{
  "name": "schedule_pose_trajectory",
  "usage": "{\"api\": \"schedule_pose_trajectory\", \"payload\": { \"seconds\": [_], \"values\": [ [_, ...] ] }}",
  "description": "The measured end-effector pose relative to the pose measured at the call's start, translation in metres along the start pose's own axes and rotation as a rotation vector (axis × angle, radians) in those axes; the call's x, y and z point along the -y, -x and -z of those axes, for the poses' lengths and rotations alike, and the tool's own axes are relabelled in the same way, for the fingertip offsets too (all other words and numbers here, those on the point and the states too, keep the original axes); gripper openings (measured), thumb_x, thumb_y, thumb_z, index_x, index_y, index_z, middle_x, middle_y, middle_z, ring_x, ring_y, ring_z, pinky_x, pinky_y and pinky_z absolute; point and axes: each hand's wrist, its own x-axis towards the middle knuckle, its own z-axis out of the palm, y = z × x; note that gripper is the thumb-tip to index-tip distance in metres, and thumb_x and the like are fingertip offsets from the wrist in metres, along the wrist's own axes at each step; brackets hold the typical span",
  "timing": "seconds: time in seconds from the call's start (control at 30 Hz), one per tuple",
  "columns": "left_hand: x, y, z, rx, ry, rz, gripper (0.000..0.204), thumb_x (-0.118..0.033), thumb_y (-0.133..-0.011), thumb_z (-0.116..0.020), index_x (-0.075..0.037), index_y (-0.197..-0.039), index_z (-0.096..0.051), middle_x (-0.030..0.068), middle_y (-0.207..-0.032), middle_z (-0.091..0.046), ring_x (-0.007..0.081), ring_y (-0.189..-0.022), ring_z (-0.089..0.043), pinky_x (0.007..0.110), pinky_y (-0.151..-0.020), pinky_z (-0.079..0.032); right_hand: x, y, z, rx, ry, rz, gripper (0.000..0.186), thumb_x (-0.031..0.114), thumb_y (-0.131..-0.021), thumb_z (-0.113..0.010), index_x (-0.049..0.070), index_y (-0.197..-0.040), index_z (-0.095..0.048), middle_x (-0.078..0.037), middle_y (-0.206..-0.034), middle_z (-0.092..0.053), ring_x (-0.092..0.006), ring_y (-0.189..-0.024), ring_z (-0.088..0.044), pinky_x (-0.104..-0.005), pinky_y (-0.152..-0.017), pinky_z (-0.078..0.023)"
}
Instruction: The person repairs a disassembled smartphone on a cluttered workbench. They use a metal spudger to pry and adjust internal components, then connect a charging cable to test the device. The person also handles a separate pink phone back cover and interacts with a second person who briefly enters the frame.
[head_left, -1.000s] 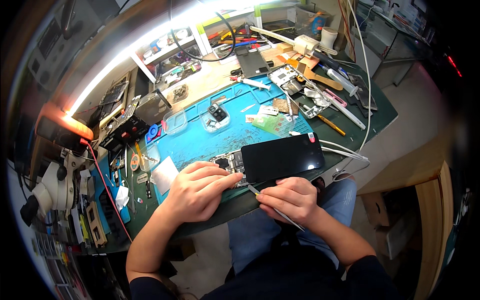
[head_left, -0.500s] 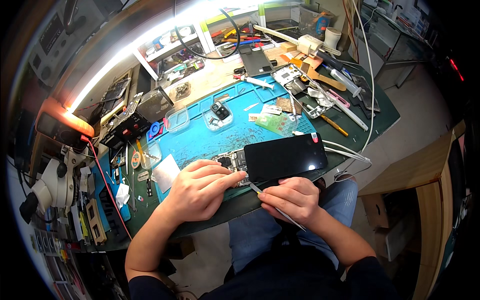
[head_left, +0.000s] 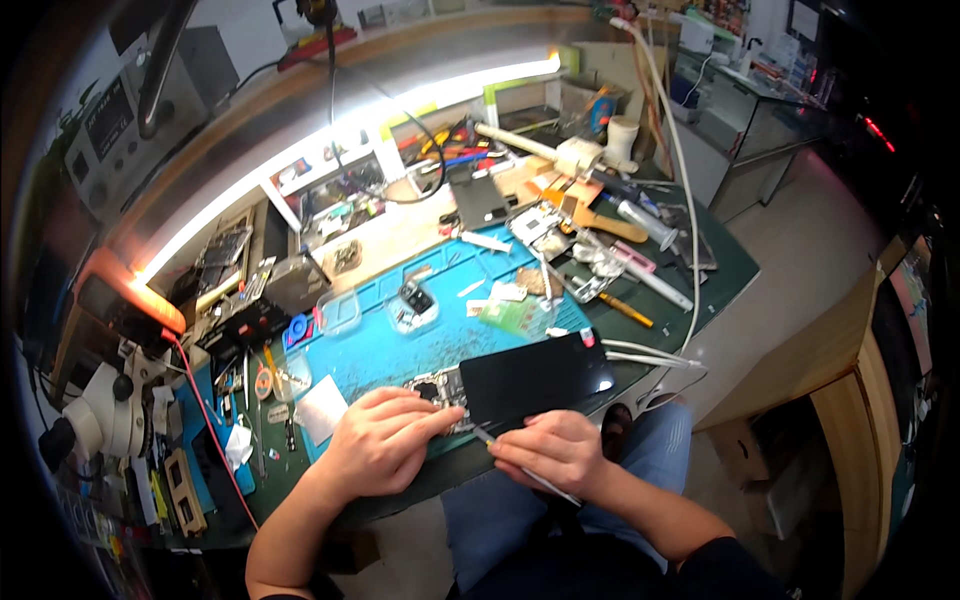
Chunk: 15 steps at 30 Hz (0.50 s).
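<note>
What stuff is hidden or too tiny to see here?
All in the head view, now:
- Part of the open phone: covered by the left hand.
- Left palm: turned down, hidden by the hand itself.
- Middle of the tool: behind the right hand's fingers.
- What's under the black screen: the screen covers it.
- Bits in the clear box: too small.
- Right sleeve: cut off by the lower edge.
</note>
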Motion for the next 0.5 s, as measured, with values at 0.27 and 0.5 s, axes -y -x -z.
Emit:
{"api": "schedule_pose_trajectory", "payload": {
  "seconds": [0.27, 0.5],
  "values": [
    [0.0026, -0.0004, -0.0048, -0.031, 0.017, 0.005, 0.045, 0.005, -0.084, -0.068, -0.007, -0.126, -0.075, 0.0007, -0.099, -0.081, 0.0205, -0.097, -0.078, 0.039, -0.095, -0.058, -0.0021, 0.0038, -0.0001, 0.006, 0.008, -0.010, 0.021, 0.017, -0.085, -0.089, 0.016, -0.105, -0.083, 0.006, -0.103, -0.076, -0.0140, -0.083, -0.068, -0.0308, -0.079, -0.062],
    [0.0006, 0.0031, -0.0010, -0.008, -0.001, 0.001, 0.049, 0.001, -0.081, -0.069, -0.007, -0.129, -0.075, 0.0044, -0.101, -0.078, 0.0196, -0.097, -0.076, 0.039, -0.098, -0.057, 0.0011, 0.0023, -0.0034, -0.019, 0.004, -0.004, 0.023, 0.016, -0.083, -0.089, 0.015, -0.106, -0.082, 0.005, -0.101, -0.075, -0.0146, -0.082, -0.068, -0.0316, -0.080, -0.062]
  ]
}}
